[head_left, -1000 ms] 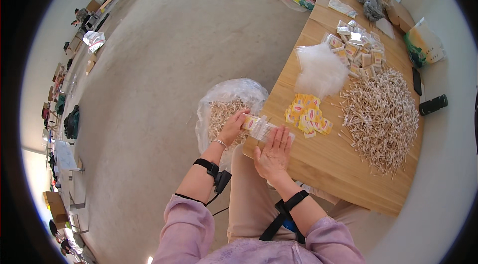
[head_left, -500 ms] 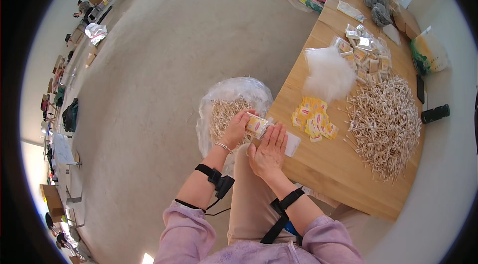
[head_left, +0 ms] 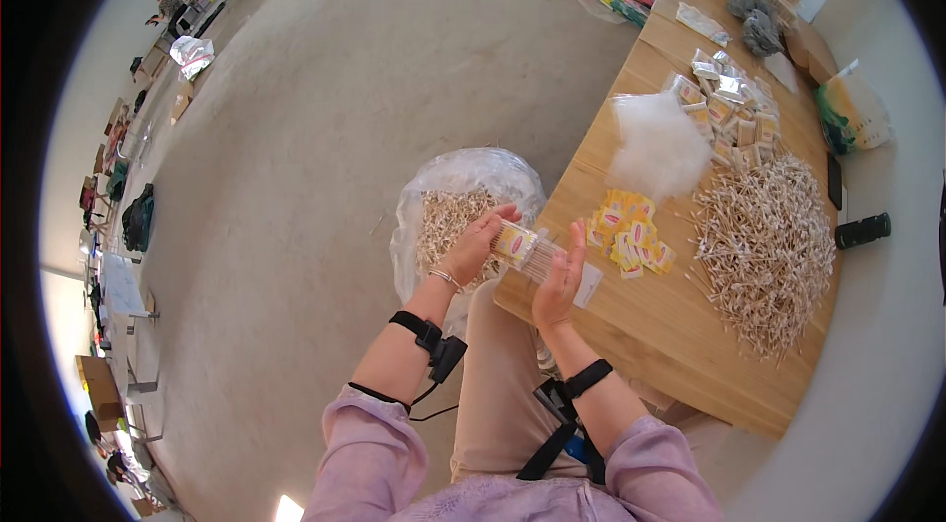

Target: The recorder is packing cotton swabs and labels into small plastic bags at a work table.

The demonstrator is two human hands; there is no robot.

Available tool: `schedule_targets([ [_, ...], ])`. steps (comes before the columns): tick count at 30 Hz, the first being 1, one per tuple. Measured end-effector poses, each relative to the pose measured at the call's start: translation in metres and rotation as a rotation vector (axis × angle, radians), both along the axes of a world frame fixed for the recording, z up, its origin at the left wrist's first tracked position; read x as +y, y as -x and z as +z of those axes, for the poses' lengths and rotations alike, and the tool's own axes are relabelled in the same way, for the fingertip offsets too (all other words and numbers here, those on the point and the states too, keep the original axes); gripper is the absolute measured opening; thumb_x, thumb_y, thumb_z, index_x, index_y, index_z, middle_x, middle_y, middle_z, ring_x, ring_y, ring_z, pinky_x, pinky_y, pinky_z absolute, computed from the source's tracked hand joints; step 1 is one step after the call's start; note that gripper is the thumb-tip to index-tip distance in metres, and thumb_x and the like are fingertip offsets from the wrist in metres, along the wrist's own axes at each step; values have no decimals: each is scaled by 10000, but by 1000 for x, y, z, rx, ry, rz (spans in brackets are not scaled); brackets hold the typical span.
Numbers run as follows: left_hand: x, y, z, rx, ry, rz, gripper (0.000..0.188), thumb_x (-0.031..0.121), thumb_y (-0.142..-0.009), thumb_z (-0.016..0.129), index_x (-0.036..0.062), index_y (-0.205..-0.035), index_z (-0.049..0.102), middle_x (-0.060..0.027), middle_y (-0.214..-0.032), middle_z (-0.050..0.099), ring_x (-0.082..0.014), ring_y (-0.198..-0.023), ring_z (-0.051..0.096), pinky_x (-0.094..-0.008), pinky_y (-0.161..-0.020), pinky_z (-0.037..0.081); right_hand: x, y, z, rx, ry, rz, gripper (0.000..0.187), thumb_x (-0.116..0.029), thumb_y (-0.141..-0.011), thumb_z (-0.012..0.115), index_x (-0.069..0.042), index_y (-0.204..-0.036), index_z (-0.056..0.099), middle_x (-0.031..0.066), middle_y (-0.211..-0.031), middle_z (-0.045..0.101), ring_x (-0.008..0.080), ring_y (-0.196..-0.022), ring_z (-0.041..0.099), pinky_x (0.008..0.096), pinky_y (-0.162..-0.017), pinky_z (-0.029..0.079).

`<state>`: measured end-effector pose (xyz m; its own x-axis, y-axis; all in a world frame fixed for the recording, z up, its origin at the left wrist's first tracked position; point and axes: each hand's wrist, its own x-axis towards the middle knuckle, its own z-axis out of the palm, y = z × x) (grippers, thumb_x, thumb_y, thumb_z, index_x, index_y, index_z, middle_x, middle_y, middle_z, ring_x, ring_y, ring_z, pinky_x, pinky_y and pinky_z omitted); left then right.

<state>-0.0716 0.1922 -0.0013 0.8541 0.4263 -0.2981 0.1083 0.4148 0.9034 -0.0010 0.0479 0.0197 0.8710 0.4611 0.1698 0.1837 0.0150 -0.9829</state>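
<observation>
Turned on edge since a moment ago, the right hand [head_left: 559, 290] holds its fingers straight, released, at the swab packet [head_left: 515, 243]; the left hand [head_left: 475, 247] grasps that packet above the tabletop's [head_left: 645, 320] near left edge.

The clear packet [head_left: 514, 243] showed yellow, white and red; the loose cards [head_left: 627, 222] were yellow and white with red ovals, the swabs [head_left: 764, 251] tan with white tips, the tabletop [head_left: 680, 355] honey-brown with wood grain, the sleeves [head_left: 374, 453] mottled lilac, the trousers [head_left: 498, 384] beige

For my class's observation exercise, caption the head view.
Left hand holding a clear packet, right hand beside it, cotton swabs heaped on the wooden table.
</observation>
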Motion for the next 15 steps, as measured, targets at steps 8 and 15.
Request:
schedule_targets([
  [8,1,2,-4,-46,132,33,409,232,-1012,314,6,-1341,400,-143,-1338,469,-209,-1209,472,-330,-1032,388,14,12,2,68,-67,6,500,-221,-928,331,47,-1348,372,179,-1462,302,284,-1378,231,371,-1127,151],
  [15,-2,0,-2,-68,126,3,407,238,-1011,314,9,-1334,404,-144,-1332,475,-216,-1200,483,-333,-1028,392,32,16,-12,134,-196,67,452,-150,-930,344,53,-1334,342,182,-1487,244,288,-1391,204,378,-1129,148],
])
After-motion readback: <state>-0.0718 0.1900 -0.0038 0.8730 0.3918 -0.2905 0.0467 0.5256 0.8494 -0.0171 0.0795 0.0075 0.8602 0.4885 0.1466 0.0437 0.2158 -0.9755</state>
